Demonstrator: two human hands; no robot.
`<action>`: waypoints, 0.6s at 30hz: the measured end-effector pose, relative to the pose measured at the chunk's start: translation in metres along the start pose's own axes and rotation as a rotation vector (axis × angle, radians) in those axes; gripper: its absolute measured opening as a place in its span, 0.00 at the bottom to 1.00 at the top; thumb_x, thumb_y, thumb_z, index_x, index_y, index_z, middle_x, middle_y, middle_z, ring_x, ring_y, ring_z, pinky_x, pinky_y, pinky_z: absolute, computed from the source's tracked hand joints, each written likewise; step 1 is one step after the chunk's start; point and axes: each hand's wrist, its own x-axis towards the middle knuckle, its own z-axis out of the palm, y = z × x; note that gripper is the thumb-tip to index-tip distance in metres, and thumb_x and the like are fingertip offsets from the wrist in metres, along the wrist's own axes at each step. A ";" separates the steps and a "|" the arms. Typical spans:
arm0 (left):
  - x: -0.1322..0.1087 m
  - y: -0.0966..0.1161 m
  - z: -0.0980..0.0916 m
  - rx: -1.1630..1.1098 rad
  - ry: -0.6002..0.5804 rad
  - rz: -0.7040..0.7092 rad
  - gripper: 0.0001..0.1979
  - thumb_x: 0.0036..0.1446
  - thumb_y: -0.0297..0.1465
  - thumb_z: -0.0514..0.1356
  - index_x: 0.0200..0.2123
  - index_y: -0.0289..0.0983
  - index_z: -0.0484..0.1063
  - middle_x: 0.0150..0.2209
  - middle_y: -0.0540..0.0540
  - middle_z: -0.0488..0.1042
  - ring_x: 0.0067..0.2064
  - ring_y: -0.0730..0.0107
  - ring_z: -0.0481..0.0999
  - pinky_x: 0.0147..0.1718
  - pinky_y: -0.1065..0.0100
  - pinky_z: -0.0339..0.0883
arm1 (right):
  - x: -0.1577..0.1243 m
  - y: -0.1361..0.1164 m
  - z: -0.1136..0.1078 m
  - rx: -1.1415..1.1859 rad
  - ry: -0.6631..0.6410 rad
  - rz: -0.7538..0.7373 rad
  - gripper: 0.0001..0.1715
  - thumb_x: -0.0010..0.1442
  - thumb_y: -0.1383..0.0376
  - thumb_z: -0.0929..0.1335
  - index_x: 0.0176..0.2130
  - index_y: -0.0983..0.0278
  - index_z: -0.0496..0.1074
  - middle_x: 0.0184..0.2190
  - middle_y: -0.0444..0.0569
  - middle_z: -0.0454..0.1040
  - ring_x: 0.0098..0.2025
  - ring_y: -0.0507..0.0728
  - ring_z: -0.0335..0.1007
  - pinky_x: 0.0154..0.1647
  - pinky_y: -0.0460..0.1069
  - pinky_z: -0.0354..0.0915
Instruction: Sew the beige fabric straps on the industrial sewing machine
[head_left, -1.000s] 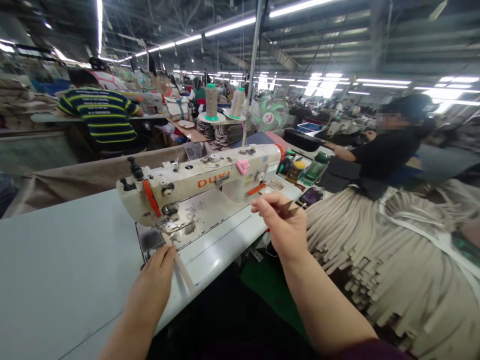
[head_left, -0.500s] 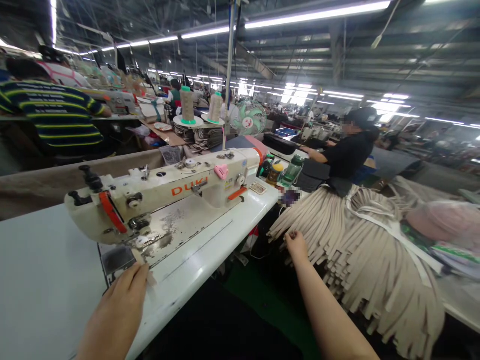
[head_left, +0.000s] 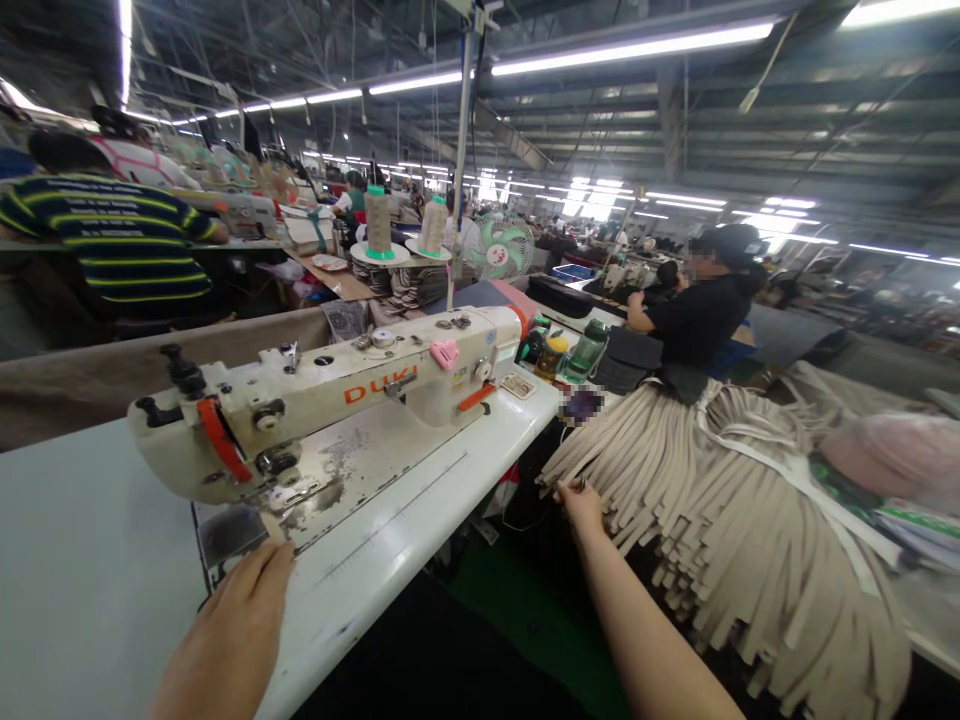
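Observation:
My left hand (head_left: 238, 605) is on the white sewing table (head_left: 82, 570), in front of the needle end of a sewing machine (head_left: 390, 380). Its fingers are closed on a short beige strip (head_left: 270, 526), whose tip sticks out past them toward the presser foot. To the right, my right hand (head_left: 582, 508) is at the near ends of a thick bundle of beige straps (head_left: 637, 440). Thumb and forefinger pinch the end of one strap at the bundle's left edge. The curled fingers partly hide that end.
Beyond the machine stand thread cones (head_left: 378, 225), a green fan (head_left: 501, 248) and a green bottle (head_left: 587, 350). A second strap bundle (head_left: 795, 530), tied with a white band, hangs at the right. Co-workers sit at the left and at the right back.
My right hand has shifted slightly left along the strap ends. The strip in my left hand now points up toward the presser foot. The camera view has tilted a little.

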 end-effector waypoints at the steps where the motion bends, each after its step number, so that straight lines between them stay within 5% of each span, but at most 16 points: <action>1: 0.000 -0.001 0.000 0.001 0.001 0.003 0.29 0.52 0.26 0.54 0.57 0.45 0.73 0.52 0.39 0.76 0.50 0.46 0.78 0.50 0.49 0.76 | -0.014 0.006 0.010 0.038 -0.043 0.000 0.13 0.68 0.59 0.71 0.36 0.66 0.72 0.29 0.41 0.73 0.28 0.51 0.71 0.34 0.48 0.71; 4: -0.001 -0.003 0.001 0.012 0.004 0.015 0.29 0.53 0.23 0.53 0.58 0.43 0.73 0.53 0.39 0.76 0.51 0.46 0.78 0.54 0.48 0.74 | -0.055 0.020 0.039 0.154 -0.180 0.023 0.16 0.66 0.59 0.73 0.30 0.66 0.71 0.22 0.38 0.71 0.22 0.50 0.68 0.28 0.46 0.69; 7: -0.001 -0.006 0.002 0.037 -0.002 0.014 0.26 0.56 0.22 0.53 0.56 0.40 0.75 0.55 0.38 0.76 0.55 0.48 0.76 0.58 0.50 0.71 | -0.073 0.015 0.046 0.261 -0.220 0.043 0.19 0.54 0.57 0.78 0.28 0.66 0.71 0.18 0.39 0.69 0.17 0.50 0.64 0.20 0.45 0.63; 10: -0.001 -0.005 0.001 0.109 -0.005 0.010 0.22 0.61 0.21 0.51 0.53 0.33 0.77 0.55 0.36 0.76 0.57 0.49 0.75 0.62 0.50 0.67 | -0.061 -0.010 0.020 0.339 -0.137 0.055 0.24 0.46 0.50 0.78 0.30 0.65 0.71 0.17 0.40 0.68 0.14 0.49 0.56 0.14 0.45 0.51; 14: 0.004 0.004 -0.006 0.199 0.006 0.053 0.22 0.63 0.17 0.48 0.52 0.29 0.77 0.53 0.36 0.78 0.59 0.52 0.75 0.65 0.49 0.63 | -0.028 -0.043 -0.014 0.379 0.004 0.078 0.24 0.51 0.45 0.71 0.35 0.61 0.67 0.17 0.37 0.63 0.14 0.50 0.55 0.13 0.46 0.54; 17: 0.010 0.009 -0.010 0.193 0.000 -0.009 0.22 0.64 0.17 0.48 0.50 0.31 0.78 0.52 0.40 0.80 0.59 0.54 0.75 0.65 0.49 0.63 | -0.022 -0.039 -0.005 0.280 0.001 0.069 0.24 0.49 0.45 0.72 0.35 0.60 0.70 0.16 0.40 0.65 0.15 0.55 0.61 0.14 0.48 0.58; 18: 0.012 0.011 -0.012 0.188 -0.004 -0.036 0.21 0.64 0.17 0.48 0.50 0.32 0.79 0.52 0.41 0.80 0.60 0.54 0.74 0.65 0.48 0.62 | -0.027 -0.032 0.003 0.185 -0.105 0.042 0.25 0.46 0.44 0.73 0.34 0.61 0.71 0.16 0.42 0.66 0.15 0.57 0.63 0.14 0.50 0.59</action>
